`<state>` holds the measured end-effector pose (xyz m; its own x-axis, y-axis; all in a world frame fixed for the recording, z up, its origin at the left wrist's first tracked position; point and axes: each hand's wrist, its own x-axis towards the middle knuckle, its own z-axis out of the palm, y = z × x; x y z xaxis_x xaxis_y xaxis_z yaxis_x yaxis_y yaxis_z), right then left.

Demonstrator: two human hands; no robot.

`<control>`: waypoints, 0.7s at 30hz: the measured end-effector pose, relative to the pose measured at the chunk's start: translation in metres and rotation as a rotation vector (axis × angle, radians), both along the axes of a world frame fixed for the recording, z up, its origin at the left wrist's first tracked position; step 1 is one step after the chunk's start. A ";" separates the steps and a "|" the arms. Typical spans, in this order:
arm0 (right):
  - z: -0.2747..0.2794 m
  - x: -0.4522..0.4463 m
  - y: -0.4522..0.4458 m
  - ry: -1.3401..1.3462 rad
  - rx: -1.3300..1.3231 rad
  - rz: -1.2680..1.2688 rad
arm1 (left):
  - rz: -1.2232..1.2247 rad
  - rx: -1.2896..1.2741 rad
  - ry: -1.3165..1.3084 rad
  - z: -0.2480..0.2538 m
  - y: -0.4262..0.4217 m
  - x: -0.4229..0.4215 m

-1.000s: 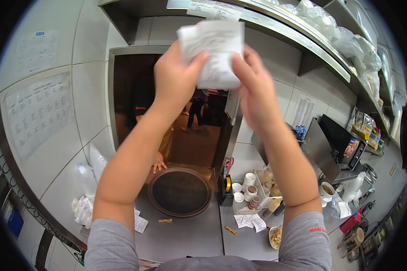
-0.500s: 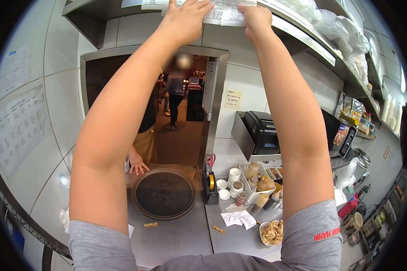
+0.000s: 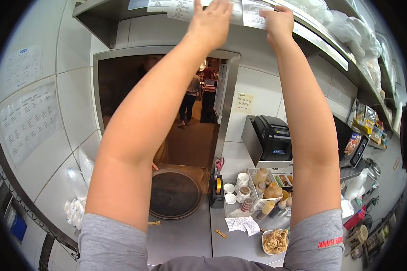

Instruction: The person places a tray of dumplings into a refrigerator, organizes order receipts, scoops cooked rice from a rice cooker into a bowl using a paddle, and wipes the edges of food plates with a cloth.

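Both my arms reach up to the edge of the overhead shelf, where printed receipts (image 3: pixel 182 10) hang in a row. My left hand (image 3: pixel 211 22) lies over the receipts with its fingers stretched out, slightly blurred and partly cut off by the frame's top. To its right, my right hand (image 3: pixel 279 22) pinches the right edge of a single white receipt (image 3: pixel 252 14) between thumb and fingers. Far below, a round dark tray (image 3: pixel 176 194) rests at the pass-through opening, partly hidden by my left arm.
Right on the counter stand a bowl of fried food (image 3: pixel 275 241), loose slips (image 3: pixel 242 224), a basket of sauce bottles (image 3: pixel 267 189) and white cups (image 3: pixel 242 179). A black printer (image 3: pixel 273 137) sits on a wall bracket. Another person (image 3: pixel 192 97) stands beyond the opening.
My view has swung slightly left. Both hands have shifted right along the shelf edge, and the receipt in my right hand now stands apart from the others. Another person's hand has drawn back beside the tray.
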<state>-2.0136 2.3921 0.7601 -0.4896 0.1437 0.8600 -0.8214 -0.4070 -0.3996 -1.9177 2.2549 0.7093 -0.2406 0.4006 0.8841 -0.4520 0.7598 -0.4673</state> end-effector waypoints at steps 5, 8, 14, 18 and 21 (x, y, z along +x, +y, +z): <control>-0.003 -0.021 0.014 -0.110 0.038 0.131 | 0.039 0.116 0.001 0.003 -0.007 0.011; 0.011 -0.024 0.007 -0.166 0.022 0.152 | -0.065 0.094 0.001 0.012 -0.010 0.003; 0.018 -0.003 0.009 0.074 0.179 -0.811 | -0.176 0.029 0.078 0.008 -0.016 0.002; 0.001 0.011 0.026 0.238 0.219 -1.028 | -0.170 0.245 0.312 0.006 -0.025 0.014; 0.002 0.003 0.032 0.247 0.244 -0.990 | -0.123 0.361 0.221 0.009 -0.026 0.018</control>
